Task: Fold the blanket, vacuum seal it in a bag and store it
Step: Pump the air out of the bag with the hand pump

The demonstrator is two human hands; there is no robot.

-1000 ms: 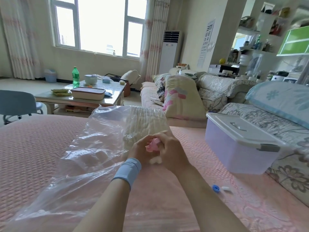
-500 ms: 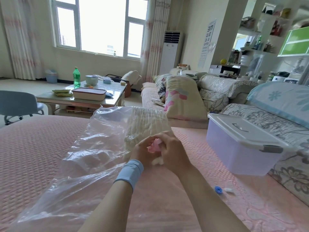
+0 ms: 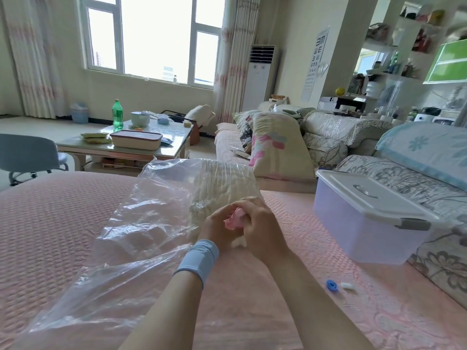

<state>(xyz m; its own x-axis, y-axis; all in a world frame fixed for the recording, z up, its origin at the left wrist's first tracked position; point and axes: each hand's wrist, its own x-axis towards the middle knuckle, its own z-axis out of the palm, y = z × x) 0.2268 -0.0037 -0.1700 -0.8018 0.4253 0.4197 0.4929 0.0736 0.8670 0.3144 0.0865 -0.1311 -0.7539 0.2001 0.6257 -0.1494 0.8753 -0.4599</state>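
- Head view: the blanket [image 3: 222, 183] lies inside the bag [image 3: 151, 218], at its far end.
- The left hand [image 3: 214, 228] and right hand [image 3: 262, 231] still squeeze a pink thing [image 3: 235, 219] at the bag's right edge, so sealing isn't done.
- The box [image 3: 366, 223] waits right of the bag.

1. I count one storage box [image 3: 364, 223] with one lid; I place everything else from it.
2. Left of the storage box I see one clear bag [image 3: 141, 223].
3. That bag holds one folded blanket [image 3: 222, 188].
4. Two hands show left of the box, the left hand [image 3: 217, 228] and the right hand [image 3: 262, 231], both curled around one pink piece [image 3: 236, 221].
5. I see one blue wristband [image 3: 198, 258], on the left wrist.
6. Nearer me than the box lie two loose bits: one blue cap [image 3: 331, 285] and one white piece [image 3: 347, 285].
7. Far left beyond the box I count one coffee table [image 3: 113, 155], one green bottle [image 3: 117, 114] and one chair [image 3: 25, 152].
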